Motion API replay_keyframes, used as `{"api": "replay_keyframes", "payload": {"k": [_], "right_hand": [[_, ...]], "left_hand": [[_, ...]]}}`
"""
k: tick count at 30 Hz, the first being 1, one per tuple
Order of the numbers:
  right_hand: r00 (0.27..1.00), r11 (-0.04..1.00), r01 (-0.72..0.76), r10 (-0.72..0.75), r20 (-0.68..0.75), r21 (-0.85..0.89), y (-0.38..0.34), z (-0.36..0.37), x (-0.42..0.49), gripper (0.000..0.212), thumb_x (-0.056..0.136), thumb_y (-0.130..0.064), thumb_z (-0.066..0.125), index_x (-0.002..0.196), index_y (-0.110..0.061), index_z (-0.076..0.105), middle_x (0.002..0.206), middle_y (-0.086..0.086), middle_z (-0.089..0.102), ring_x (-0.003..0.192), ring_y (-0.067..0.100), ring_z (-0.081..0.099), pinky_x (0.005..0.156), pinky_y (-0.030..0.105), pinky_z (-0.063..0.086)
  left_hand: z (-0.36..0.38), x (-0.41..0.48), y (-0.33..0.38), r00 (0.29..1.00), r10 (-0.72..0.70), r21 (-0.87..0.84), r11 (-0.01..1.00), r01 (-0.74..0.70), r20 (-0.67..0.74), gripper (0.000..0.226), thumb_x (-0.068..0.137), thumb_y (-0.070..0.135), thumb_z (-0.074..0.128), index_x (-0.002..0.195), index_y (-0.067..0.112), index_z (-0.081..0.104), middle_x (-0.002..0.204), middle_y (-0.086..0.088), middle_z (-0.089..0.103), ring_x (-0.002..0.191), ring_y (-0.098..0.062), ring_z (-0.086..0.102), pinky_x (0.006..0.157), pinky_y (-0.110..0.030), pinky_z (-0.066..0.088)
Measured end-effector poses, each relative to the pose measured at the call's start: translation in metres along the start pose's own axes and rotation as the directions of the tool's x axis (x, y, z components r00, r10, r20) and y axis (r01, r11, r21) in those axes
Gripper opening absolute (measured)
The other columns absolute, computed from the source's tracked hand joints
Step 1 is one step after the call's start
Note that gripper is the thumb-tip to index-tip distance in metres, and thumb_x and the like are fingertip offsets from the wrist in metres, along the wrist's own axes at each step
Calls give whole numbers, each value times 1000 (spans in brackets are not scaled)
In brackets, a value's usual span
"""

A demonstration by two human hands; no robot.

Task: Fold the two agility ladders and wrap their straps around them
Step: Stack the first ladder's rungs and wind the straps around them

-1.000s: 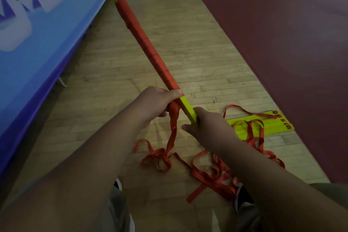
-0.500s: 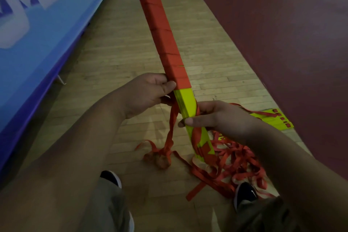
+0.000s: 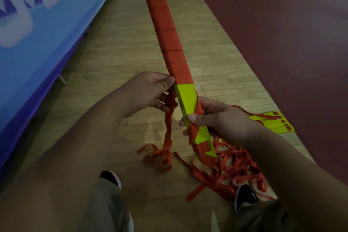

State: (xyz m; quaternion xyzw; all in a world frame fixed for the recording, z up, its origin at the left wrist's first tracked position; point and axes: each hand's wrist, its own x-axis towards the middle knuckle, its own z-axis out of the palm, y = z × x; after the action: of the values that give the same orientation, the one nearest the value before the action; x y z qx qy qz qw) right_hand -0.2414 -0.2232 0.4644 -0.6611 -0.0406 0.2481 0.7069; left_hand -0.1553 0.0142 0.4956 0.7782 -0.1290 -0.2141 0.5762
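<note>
A folded stack of yellow ladder rungs (image 3: 187, 98) rises from centre frame to the top edge, its upper length wound in red strap (image 3: 162, 19). My right hand (image 3: 216, 120) grips the stack near its lower end, thumb across the yellow face. My left hand (image 3: 150, 92) pinches the loose red strap (image 3: 168, 128) just left of the stack, where the wrapping ends. That strap hangs down to a small heap on the floor. A second set of yellow rungs (image 3: 273, 120) lies flat on the floor at right, partly hidden behind my right arm, with tangled red strap (image 3: 235, 171) beside it.
Wooden floorboards (image 3: 120, 47) run between a blue banner wall (image 3: 37, 30) on the left and a dark red floor zone (image 3: 282, 34) on the right. My two black shoes (image 3: 111, 178) stand at the bottom, close to the strap tangle.
The wrapped stack has swung up from a low slant to nearly upright and closer to me. My right hand shifted from the end onto the stack's side. My left still holds the strap.
</note>
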Motion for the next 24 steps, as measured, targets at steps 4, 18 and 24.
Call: {"api": "replay_keyframes", "payload": {"k": [4,18,24], "right_hand": [[998,997,8,-13,-69,-72,2,1,2,30,108,-10,67,134,-22,74,121,13,81,112,38,78,90,44,66],[898,869,42,-249,-362,-493,37,15,20,42,99,-28,83,134,-49,73,102,-13,79,78,7,75,78,32,64],[956,883,5,-142,-256,-470,30,18,19,39,98,-39,83,132,-54,71,105,-16,80,92,0,77,85,27,60]], "left_hand": [[1,-2,2,998,-49,47,998,51,-46,32,112,40,57,114,16,79,101,-10,79,89,-29,83,76,-44,68],[29,3,-2,965,-86,273,950,154,-246,58,96,76,62,111,23,80,79,4,83,76,-10,81,83,-38,66],[20,9,-11,976,-93,198,971,132,-197,41,98,58,72,105,19,83,95,1,85,89,-19,83,89,-48,68]]}}
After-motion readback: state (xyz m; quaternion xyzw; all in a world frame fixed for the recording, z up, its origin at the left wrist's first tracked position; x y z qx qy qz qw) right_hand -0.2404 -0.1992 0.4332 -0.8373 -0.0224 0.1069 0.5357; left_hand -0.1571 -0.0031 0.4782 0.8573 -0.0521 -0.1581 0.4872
